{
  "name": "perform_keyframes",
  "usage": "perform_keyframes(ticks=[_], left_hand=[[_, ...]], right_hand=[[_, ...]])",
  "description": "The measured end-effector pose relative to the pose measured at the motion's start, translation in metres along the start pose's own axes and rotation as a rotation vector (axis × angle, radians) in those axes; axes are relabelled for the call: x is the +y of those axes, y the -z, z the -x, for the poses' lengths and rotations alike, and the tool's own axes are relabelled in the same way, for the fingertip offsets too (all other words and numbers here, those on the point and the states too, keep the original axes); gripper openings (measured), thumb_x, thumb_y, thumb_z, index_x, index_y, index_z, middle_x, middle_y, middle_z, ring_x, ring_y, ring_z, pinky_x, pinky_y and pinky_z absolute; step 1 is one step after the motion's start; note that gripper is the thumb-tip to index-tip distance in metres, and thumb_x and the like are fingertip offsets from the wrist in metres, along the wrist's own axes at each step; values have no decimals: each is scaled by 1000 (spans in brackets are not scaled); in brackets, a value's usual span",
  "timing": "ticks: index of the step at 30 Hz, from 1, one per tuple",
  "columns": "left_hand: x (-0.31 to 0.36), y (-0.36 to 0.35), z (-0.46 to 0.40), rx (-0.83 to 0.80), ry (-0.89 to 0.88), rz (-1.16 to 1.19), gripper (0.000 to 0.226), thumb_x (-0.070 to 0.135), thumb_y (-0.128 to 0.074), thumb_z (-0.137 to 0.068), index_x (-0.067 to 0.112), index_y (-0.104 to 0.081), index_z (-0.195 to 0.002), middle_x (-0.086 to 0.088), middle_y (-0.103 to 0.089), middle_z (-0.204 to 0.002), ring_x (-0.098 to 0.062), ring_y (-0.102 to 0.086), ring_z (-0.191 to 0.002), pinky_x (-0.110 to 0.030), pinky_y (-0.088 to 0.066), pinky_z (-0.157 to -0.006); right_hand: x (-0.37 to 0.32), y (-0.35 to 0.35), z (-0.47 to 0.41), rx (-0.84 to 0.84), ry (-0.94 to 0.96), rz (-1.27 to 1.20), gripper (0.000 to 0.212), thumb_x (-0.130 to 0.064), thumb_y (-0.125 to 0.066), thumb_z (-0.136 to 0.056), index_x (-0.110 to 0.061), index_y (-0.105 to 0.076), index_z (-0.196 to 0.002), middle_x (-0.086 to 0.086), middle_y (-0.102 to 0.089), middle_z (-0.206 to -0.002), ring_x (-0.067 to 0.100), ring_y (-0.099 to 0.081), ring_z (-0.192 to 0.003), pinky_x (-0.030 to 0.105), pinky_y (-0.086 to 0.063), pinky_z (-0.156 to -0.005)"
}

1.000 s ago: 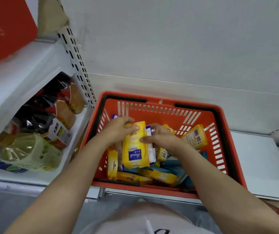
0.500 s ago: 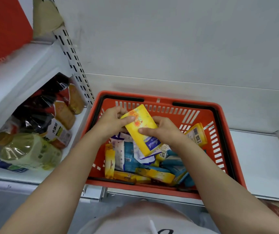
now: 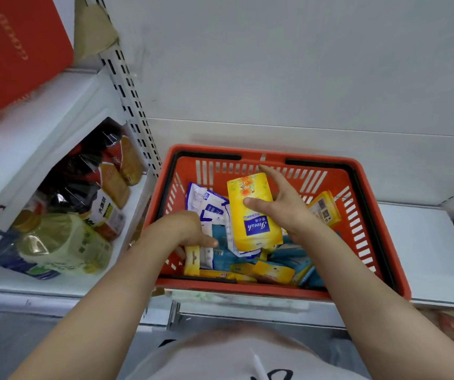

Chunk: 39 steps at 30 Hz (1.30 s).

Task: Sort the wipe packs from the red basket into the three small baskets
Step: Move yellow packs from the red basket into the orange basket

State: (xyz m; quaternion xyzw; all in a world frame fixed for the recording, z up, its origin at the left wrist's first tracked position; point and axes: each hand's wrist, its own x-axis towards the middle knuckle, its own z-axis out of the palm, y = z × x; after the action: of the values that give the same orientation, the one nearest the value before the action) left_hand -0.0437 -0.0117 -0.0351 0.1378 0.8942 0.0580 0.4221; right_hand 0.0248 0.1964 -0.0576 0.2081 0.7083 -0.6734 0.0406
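The red basket (image 3: 379, 237) sits on a white shelf in front of me, filled with several yellow, blue and white wipe packs. My right hand (image 3: 280, 204) holds a yellow wipe pack (image 3: 253, 215) upright above the pile, thumb on its front and fingers behind it. My left hand (image 3: 182, 231) reaches down into the basket's left side, fingers among the white and blue packs (image 3: 209, 207) and a narrow yellow pack (image 3: 192, 260); whether it grips one is hidden. None of the small baskets is in view.
To the left, a white shelf bay (image 3: 55, 149) holds bottles and wrapped goods (image 3: 64, 242). A red box (image 3: 14, 50) stands on the shelf above. A slotted upright post (image 3: 129, 111) separates the bays. White shelf surface (image 3: 417, 253) extends right of the basket.
My left hand let go of the yellow pack and dropped into the basket's left side. My right hand now holds the pack alone, turned upright.
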Motion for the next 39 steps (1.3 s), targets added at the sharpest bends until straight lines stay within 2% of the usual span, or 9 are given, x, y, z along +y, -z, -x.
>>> perform_keyframes(ticks=[5,8,12,15,22,28,30,34,39], left_hand=[[-3,10,13,363,-187,-32,55,64,-64,-81,13,-63,-59,-2,-58,-59,-14,-54,-55,-27,-37,-51],[-14,22,25,466,-353,448,44,60,-73,-75,18,-73,-59,-4,-68,-57,-11,-61,-52,-28,-46,-58],[-21,25,32,355,-580,896,21,13,-84,-73,18,-64,-72,4,-69,-73,-3,-62,-60,-17,-47,-54],[-13,17,30,204,-658,1108,26,-2,-75,-78,18,-63,-90,-5,-71,-91,-14,-67,-72,-22,-54,-62],[31,-21,38,-97,-866,1307,36,10,-72,-75,18,-70,-110,-2,-73,-107,-13,-71,-87,-23,-56,-73],[89,-68,79,-464,-1011,1260,83,24,-94,-54,8,-58,-127,-7,-70,-119,-19,-64,-111,-34,-50,-101],[118,-93,100,-503,-1089,1204,62,12,-86,-68,7,-62,-124,-9,-67,-122,-21,-63,-114,-33,-54,-94],[187,-162,134,-258,-904,1184,14,-4,-60,-90,3,-62,-102,-6,-69,-82,-12,-66,-71,-19,-54,-64],[281,-288,180,-272,-776,1123,20,13,-58,-97,7,-61,-78,1,-63,-59,-5,-55,-50,-16,-49,-51]], right_hand=[[1,2,21,253,-62,-186,69,-26,-89,-70,-32,-45,-122,8,-69,-111,25,-75,-82,38,-60,-62],[-6,4,38,409,-23,-335,62,-23,-86,-74,-15,-47,-122,10,-69,-107,24,-74,-83,32,-57,-59],[-13,9,72,481,69,-478,40,-22,-81,-80,-9,-52,-106,3,-68,-80,14,-70,-68,28,-56,-55],[-14,13,103,541,119,-565,40,-20,-79,-81,-6,-55,-109,12,-73,-98,28,-71,-90,45,-61,-77],[-5,24,175,681,201,-770,25,-6,-63,-91,1,-61,-116,15,-71,-106,27,-70,-94,38,-60,-79],[23,59,257,817,297,-915,16,-6,-61,-92,-11,-76,-90,7,-76,-97,19,-73,-86,32,-61,-74],[37,75,291,893,306,-900,13,-8,-63,-91,-8,-68,-102,7,-75,-99,23,-71,-92,38,-59,-84],[79,114,367,1003,327,-945,38,-10,-64,-91,-2,-56,-128,20,-66,-123,42,-61,-114,57,-49,-99],[143,166,469,1080,403,-1134,20,-4,-61,-93,-10,-61,-112,8,-77,-92,24,-75,-77,38,-61,-59]])
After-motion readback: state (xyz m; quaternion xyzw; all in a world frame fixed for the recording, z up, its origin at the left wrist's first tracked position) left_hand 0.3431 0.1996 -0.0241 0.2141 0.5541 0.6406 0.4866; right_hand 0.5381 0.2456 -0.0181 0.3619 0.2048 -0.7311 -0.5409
